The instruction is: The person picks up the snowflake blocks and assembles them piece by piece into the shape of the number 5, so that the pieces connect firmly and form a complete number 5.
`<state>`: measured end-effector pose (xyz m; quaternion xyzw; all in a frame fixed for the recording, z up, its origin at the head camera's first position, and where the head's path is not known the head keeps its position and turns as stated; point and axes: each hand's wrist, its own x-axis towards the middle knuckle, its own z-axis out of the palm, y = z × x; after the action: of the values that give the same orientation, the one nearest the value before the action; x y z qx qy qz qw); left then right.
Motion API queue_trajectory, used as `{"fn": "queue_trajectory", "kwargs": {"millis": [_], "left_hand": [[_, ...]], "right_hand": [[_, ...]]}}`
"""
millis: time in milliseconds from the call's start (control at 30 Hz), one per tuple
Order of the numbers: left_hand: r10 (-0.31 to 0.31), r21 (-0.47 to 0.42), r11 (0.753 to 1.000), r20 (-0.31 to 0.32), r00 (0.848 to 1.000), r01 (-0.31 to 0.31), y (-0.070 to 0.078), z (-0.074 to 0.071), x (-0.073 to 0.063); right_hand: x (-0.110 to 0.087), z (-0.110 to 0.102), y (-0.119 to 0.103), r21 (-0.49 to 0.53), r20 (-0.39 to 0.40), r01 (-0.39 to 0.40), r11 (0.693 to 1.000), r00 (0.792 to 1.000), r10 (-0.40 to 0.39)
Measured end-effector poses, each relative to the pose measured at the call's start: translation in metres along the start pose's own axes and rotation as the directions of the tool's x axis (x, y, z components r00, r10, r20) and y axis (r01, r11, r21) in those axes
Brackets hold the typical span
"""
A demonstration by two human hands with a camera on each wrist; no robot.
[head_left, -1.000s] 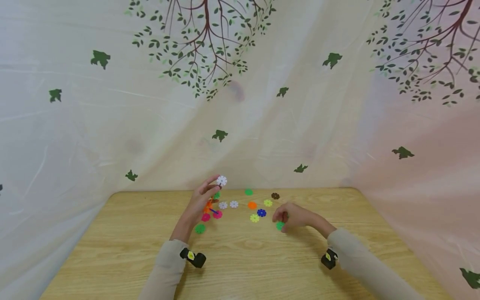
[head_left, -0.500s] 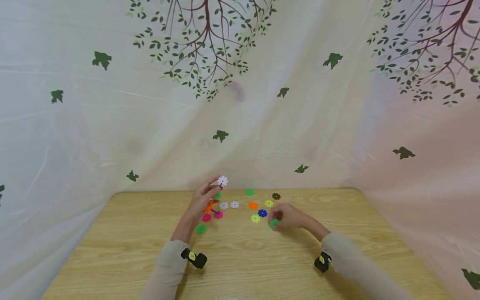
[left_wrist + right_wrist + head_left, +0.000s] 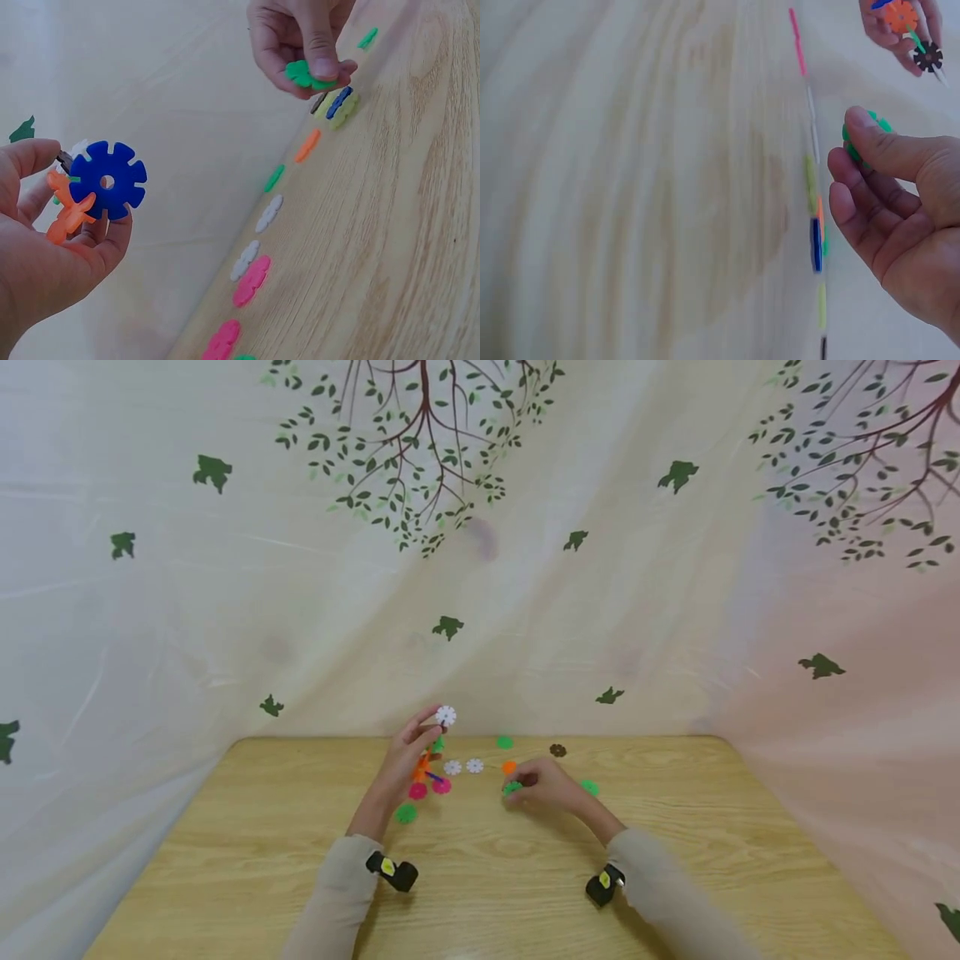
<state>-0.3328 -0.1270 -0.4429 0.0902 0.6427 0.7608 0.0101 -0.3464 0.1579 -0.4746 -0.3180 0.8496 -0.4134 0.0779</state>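
Note:
My left hand (image 3: 396, 768) is raised at the back left of the table and holds a cluster of joined notched plastic discs. The cluster has a white disc (image 3: 446, 716) on top, a blue disc (image 3: 124, 166), orange discs (image 3: 71, 217), a black or dark brown disc (image 3: 928, 56) and some green. My right hand (image 3: 553, 787) pinches a single green notched disc (image 3: 853, 142) between thumb and fingers, held above the table and apart from the cluster. In the left wrist view, yellow discs (image 3: 346, 114) and a blue one lie below the right hand, which hides them in the head view.
On the wooden table (image 3: 480, 877) lie loose discs: white (image 3: 475, 766), pink (image 3: 417, 791), orange (image 3: 509, 767), brown (image 3: 558, 750) and several green, one (image 3: 589, 787) beyond the right wrist. A printed curtain (image 3: 525, 635) hangs behind the table's back edge.
My right hand has moved left with the green disc, covering the yellow and blue discs and uncovering another green disc to its right. The left hand stays almost still with the cluster.

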Motion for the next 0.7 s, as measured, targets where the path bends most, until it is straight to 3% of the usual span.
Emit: {"fn": "queue_trajectory", "kwargs": {"millis": [167,467,700], "left_hand": [[-0.003,-0.025,1.0,-0.018,1.0,0.003,0.001,-0.002,0.0],[0.009,-0.056,0.998,-0.066,0.998,-0.013,0.004,-0.002,-0.001],[0.018,-0.058,0.998,-0.074,0.997,-0.022,0.005,-0.005,-0.002]], "right_hand": [[0.013,0.016,-0.012,0.085,-0.035,0.035,0.996,0.999,-0.032],[0.034,0.032,-0.045,0.194,-0.005,0.05,0.98,0.999,-0.05],[0.044,0.039,-0.07,0.336,-0.005,-0.027,0.942,1.0,0.031]]}}
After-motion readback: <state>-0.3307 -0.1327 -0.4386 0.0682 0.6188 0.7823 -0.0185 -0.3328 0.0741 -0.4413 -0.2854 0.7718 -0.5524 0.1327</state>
